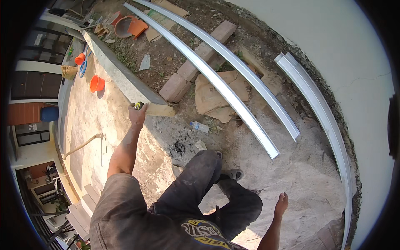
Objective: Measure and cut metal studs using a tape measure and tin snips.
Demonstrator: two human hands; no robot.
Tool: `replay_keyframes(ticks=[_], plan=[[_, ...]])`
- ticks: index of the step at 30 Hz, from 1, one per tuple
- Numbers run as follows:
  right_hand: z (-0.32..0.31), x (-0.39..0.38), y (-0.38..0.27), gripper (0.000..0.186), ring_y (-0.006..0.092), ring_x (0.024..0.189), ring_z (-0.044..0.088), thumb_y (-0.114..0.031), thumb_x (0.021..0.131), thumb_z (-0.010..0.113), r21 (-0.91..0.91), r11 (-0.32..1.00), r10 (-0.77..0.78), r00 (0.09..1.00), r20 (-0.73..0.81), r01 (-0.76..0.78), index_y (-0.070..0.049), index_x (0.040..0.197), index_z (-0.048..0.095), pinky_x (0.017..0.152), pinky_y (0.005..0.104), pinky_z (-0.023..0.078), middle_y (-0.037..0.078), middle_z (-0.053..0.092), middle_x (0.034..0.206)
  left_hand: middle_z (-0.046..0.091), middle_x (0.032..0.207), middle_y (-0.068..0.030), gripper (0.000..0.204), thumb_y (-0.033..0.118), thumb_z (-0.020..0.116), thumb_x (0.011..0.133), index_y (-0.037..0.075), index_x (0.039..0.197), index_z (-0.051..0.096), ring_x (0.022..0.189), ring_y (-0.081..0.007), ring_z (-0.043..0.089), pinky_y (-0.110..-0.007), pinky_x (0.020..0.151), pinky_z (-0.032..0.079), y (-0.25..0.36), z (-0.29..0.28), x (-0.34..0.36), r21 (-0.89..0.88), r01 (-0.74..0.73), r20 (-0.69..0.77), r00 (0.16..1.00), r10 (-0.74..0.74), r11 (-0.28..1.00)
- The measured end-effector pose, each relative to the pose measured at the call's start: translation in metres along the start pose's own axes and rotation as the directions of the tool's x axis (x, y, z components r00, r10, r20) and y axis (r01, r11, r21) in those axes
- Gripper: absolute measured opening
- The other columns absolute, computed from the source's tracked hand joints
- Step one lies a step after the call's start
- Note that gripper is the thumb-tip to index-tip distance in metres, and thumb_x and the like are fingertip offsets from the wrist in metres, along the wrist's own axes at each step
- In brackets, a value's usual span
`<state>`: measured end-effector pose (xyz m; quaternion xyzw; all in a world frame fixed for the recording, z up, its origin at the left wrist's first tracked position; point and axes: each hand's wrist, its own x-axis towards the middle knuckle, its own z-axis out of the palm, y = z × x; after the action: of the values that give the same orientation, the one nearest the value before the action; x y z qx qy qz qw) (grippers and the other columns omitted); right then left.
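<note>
Tape measure (138, 106), yellow and black, sits gripped in our left hand (137, 115) beside the rough concrete wall (121, 74); we hold our right hand (282, 203) loosely uncurled.

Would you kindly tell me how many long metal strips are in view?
At least 3: the left strip and the middle strip cross the bricks, and the right strip runs beside the wall. Another may be nested in that last one.
</note>
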<state>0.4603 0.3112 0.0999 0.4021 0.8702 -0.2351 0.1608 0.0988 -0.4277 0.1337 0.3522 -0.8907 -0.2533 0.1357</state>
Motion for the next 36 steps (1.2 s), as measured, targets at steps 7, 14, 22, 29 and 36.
replay_keyframes(ticks=[7,14,22,29,36], plan=[[0.008,-0.164,-0.097,0.060,0.0390,0.130,0.053,-0.033,0.088,0.071,-0.050,0.918,-0.327,0.824,0.463,0.392,0.005,0.132,0.058,0.108,0.0441,0.042,0.028,0.059,0.132,0.062,0.099,-0.0152,0.072,0.017,0.084,0.069,-0.008,0.126,0.050,0.083,-0.0214,0.064,-0.032,0.070,0.053,0.019,-0.114,-0.168,-0.158,0.515,0.554,0.753,-0.356,0.843],[-0.125,-0.165,-0.249,0.058,0.0306,0.106,0.069,-0.034,0.090,0.070,0.363,0.878,-0.449,0.796,0.405,0.311,0.001,0.135,0.058,0.092,0.0390,0.053,0.022,0.069,0.116,0.064,0.103,-0.0158,0.064,0.004,0.062,0.078,-0.006,0.139,0.044,0.086,-0.0237,0.065,-0.038,0.077,0.054,0.081,-0.191,-0.264,-0.199,0.908,0.949,0.272,-0.158,0.368],[-0.161,-0.241,-0.418,0.081,0.0379,0.124,0.054,-0.041,0.090,0.071,0.496,0.574,-0.819,0.471,0.329,0.652,-0.001,0.151,0.037,0.104,0.0449,0.044,0.028,0.055,0.134,0.062,0.110,-0.0106,0.042,0.010,0.054,0.088,0.002,0.130,0.055,0.096,-0.0235,0.063,-0.038,0.087,0.054,0.226,-0.236,-0.272,-0.226,0.956,0.937,0.162,0.309,0.185],[-0.165,-0.255,-0.475,0.076,0.0411,0.131,0.048,-0.032,0.091,0.069,0.431,0.514,-0.857,0.427,0.288,0.741,0.003,0.150,0.036,0.110,0.0450,0.038,0.028,0.050,0.140,0.061,0.112,-0.0083,0.032,0.017,0.052,0.097,0.004,0.126,0.056,0.102,-0.0212,0.060,-0.038,0.090,0.051,0.255,-0.241,-0.260,-0.343,0.939,0.905,0.336,0.261,-0.019],[-0.159,-0.252,-0.487,0.074,0.0403,0.127,0.053,-0.031,0.086,0.074,0.490,0.451,-0.893,0.367,0.263,0.746,0.003,0.144,0.044,0.107,0.0435,0.041,0.028,0.054,0.136,0.061,0.117,-0.0081,0.040,0.006,0.051,0.095,0.005,0.135,0.051,0.098,-0.0192,0.063,-0.037,0.091,0.053,0.246,-0.251,-0.251,-0.291,0.957,0.893,0.277,0.356,-0.016]])
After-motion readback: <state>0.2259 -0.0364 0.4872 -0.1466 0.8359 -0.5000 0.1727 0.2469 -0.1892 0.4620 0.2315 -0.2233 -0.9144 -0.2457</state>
